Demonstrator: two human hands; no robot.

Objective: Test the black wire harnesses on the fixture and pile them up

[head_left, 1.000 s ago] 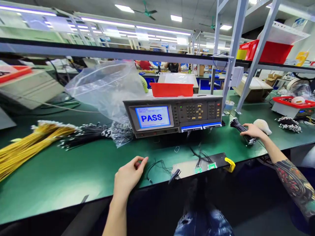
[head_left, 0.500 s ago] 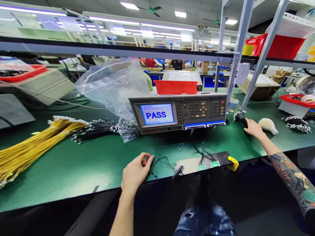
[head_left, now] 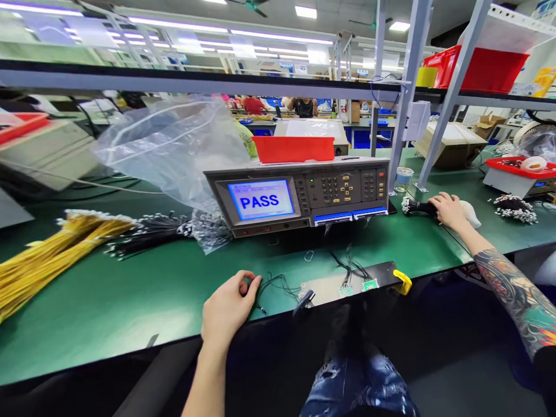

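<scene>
Right hand (head_left: 449, 210) touches a black wire bundle (head_left: 419, 207)

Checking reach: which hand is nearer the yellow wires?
Left. The left hand is right of the yellow wires; the right hand is much farther right, on the black wire bundle.

We read PASS in dark blue capitals on the lit screen (head_left: 263, 201), at the left of the instrument (head_left: 300, 196). We find the smaller print (head_left: 256, 187) above it and the keys' (head_left: 330, 189) markings too tiny to read.
</scene>
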